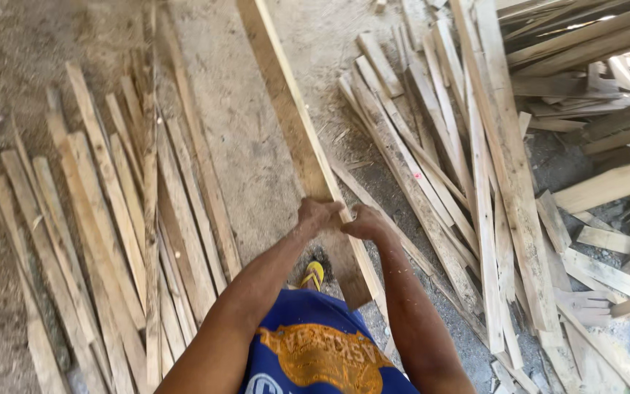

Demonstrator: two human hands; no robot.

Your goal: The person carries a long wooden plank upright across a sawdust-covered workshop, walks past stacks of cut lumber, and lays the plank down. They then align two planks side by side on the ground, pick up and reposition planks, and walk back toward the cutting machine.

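Long plank (297, 131) sat gripped in both hands near its lower end, running up and away over the dirt floor (242, 131). Left hand (317, 215) closed on its left edge, right hand (365, 222) closed on the right edge, touching. Forearms angled inward. Yellow sandal (313, 275) below. Slat rows (111, 219) left, loose board pile (490, 146) right.
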